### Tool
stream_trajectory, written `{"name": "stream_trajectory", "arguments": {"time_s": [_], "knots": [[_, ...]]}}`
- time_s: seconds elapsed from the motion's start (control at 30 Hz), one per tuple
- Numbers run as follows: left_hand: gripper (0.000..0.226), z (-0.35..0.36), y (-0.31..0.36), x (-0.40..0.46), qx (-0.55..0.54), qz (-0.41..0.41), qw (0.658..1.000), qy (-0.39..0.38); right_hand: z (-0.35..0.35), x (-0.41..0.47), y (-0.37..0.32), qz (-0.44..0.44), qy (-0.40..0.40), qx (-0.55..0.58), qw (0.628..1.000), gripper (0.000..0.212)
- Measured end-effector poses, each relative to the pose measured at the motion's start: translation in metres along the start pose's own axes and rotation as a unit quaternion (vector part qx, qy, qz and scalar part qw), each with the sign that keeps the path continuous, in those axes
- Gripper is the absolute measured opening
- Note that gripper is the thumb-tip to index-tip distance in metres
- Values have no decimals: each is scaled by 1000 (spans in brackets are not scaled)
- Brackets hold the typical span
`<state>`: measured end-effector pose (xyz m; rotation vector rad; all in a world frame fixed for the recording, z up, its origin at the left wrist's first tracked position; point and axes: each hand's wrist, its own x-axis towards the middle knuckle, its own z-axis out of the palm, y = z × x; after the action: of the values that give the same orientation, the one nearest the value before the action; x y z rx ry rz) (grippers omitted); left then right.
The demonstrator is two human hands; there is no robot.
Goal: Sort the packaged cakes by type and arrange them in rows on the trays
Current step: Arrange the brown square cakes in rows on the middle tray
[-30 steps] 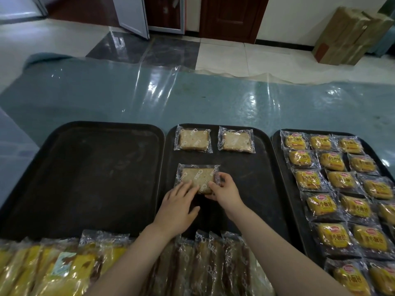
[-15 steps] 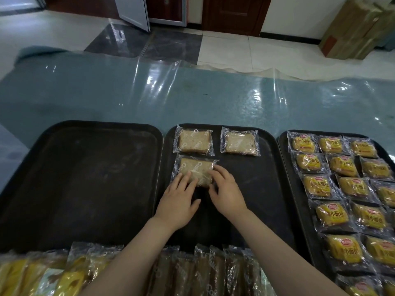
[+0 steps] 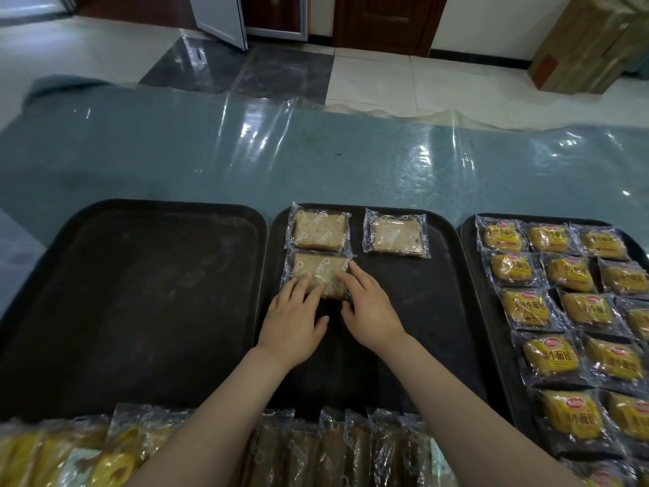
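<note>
Three black trays lie side by side. The middle tray (image 3: 432, 311) carries three clear-wrapped brown cake slices: two in its far row (image 3: 319, 230) (image 3: 396, 236), and a third slice (image 3: 321, 270) directly below the far-left one. My left hand (image 3: 293, 319) rests its straight fingers on that third slice's near left part. My right hand (image 3: 370, 307) touches its right edge with straight fingers. The right tray (image 3: 472, 261) holds several yellow packaged cakes (image 3: 512, 268) in rows. The left tray (image 3: 133, 297) holds nothing.
Along the near edge lie loose packs: yellow ones (image 3: 70, 455) at left, brown slices (image 3: 333, 448) in the middle under my forearms. A plastic-covered blue table (image 3: 316, 159) stretches beyond the trays. Cardboard boxes (image 3: 590, 43) stand on the floor far right.
Both hands have pushed the third brown slice away from me, up against the far-left slice. The camera view shifted slightly.
</note>
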<state>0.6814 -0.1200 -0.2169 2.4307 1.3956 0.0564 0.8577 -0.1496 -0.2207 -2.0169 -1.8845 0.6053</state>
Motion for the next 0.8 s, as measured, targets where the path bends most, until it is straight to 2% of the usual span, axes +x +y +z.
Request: {"name": "stream_trajectory", "arguments": {"time_s": [0.57, 0.8], "knots": [[61, -21, 23, -64, -68, -14, 997, -40, -21, -86, -15, 33, -3, 30, 999, 60], [56, -21, 44, -105, -88, -18, 995, -46, -32, -146, -13, 94, 22, 50, 994, 62]]}}
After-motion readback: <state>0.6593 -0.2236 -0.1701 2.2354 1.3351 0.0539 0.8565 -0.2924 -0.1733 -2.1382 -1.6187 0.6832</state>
